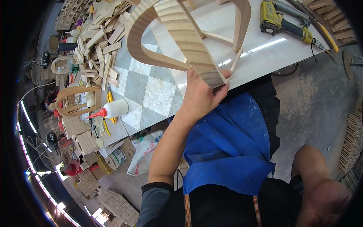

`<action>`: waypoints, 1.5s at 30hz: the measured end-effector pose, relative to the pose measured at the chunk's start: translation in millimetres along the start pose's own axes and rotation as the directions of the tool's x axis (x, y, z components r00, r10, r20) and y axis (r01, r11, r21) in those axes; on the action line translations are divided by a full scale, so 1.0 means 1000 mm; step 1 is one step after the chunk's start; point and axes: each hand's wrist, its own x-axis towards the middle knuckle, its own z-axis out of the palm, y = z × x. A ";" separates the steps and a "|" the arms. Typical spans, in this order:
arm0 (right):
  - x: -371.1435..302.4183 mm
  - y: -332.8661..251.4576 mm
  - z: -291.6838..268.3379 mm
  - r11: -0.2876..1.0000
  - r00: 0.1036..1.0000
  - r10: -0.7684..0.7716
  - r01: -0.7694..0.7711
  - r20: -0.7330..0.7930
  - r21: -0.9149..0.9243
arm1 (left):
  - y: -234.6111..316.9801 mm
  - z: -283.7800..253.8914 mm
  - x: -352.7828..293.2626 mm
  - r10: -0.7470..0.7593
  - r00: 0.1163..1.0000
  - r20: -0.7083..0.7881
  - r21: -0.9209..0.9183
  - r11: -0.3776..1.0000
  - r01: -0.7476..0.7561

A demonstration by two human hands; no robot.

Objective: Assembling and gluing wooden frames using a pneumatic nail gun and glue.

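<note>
My left hand (204, 92) is closed around the near end of a flat board (191, 45) on a pale wooden frame. Its thumb lies at the right of the board's end, with the other fingers partly hidden behind the wood. Curved wooden arms (138, 38) stand out on both sides of the board, and the frame's upper part runs out of view. Thin slats join it lower down, over the worktable (151, 89). My right hand (329, 196) is held back at the lower right, away from the frame; its fingers fade into the dark rim.
A yellow and black pneumatic nail gun (281, 22) lies at the table's right. Leftward are a white glue bottle (116, 108) with a red nozzle, a yellow cutter (110, 102), a pile of wood pieces (102, 49) and another curved frame (77, 100). A blue apron (230, 132) covers my lap.
</note>
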 end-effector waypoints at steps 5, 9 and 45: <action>0.020 0.053 0.028 0.997 0.997 0.064 -0.062 0.053 -0.044 | -0.002 -0.001 -0.006 0.000 1.000 -0.022 -0.018 1.000 0.000; 0.032 0.091 0.043 0.981 0.985 0.155 -0.144 0.079 -0.133 | -0.001 0.005 -0.007 -0.036 0.998 -0.056 -0.141 0.990 0.028; -0.001 0.183 0.090 0.985 0.920 0.137 -0.165 0.368 0.044 | 0.001 0.004 -0.001 0.062 0.998 0.019 0.119 0.991 -0.064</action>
